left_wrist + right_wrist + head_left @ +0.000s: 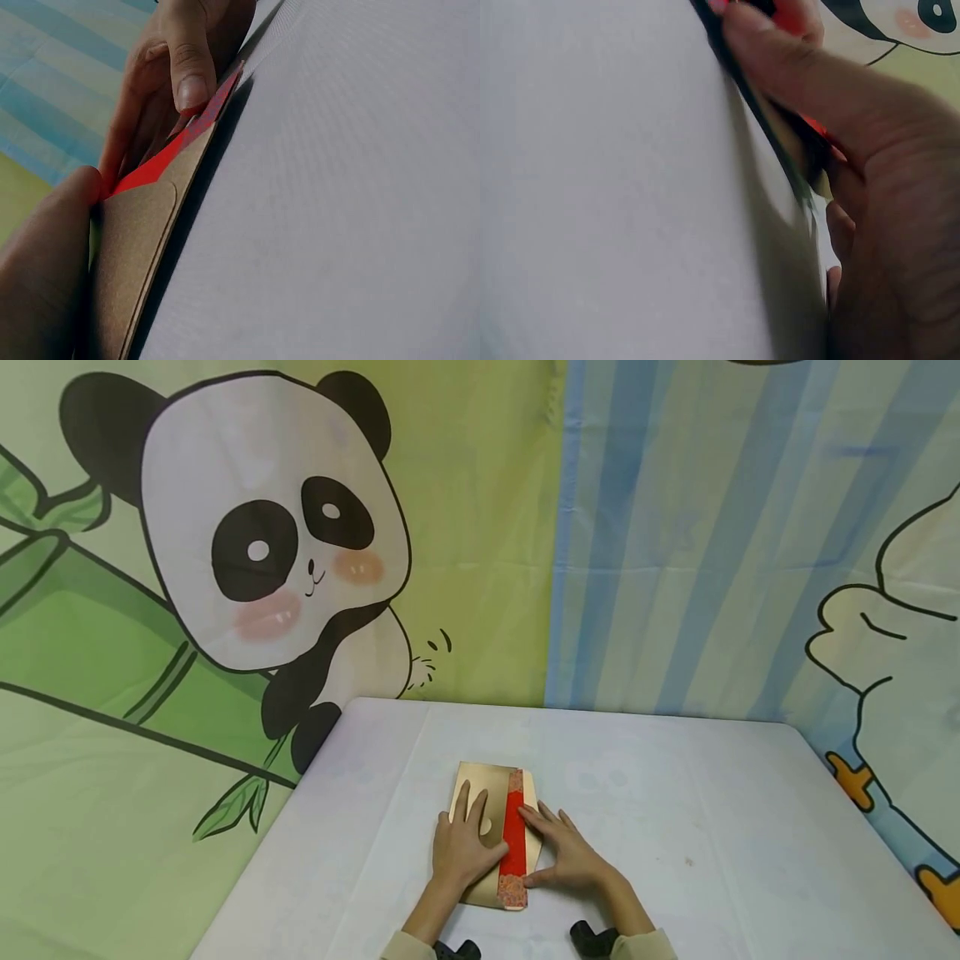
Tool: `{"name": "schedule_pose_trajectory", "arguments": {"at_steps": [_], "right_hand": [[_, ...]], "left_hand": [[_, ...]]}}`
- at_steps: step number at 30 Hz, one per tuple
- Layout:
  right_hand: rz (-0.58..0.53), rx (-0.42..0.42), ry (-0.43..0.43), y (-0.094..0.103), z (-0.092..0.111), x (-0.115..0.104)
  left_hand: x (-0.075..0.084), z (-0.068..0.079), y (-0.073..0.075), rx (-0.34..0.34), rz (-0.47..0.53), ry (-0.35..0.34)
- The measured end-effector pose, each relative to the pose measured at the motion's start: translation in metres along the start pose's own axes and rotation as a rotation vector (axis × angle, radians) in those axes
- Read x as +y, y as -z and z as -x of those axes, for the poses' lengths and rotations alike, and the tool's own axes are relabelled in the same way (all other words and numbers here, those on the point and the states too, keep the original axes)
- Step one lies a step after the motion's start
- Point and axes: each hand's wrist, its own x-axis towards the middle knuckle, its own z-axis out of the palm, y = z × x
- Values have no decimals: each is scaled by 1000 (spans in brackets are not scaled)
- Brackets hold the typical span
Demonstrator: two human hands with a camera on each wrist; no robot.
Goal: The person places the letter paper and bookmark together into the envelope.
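Observation:
A tan, card-like paper piece lies on the white table, with a red strip running lengthwise near its right side. Both ends of that strip carry a speckled pattern. Spread over the tan surface, my left hand presses it with fingers straight and thumb reaching to the red strip. From the right, my right hand touches the strip's right edge with thumb and fingertips, the fingers fairly straight. In the left wrist view the right thumb rests at the patterned end. A paler tan part shows right of the strip, partly covered by the right hand.
The white table extends around the paper on all sides. Behind it hangs a curtain with a panda print and blue stripes. Black wrist devices sit at both cuffs.

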Motion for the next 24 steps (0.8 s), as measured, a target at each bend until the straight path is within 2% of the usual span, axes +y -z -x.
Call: {"name": "schedule_pose_trajectory", "arguments": {"at_steps": [4,11,20,24], "right_hand": [[64,56,30,-6,-2,-2],[175,98,15,-15,-6,-9],[159,109,12,-20,-10,-13],[132,87,-11,-23,-11,-14]], "left_hand": [[-1,0,-1,8,-3,-3],[0,0,-2,-3,-20,-7],[-1,0,-3,-18,-46,-10],[0,0,-1,-21,-50,-11]]}}
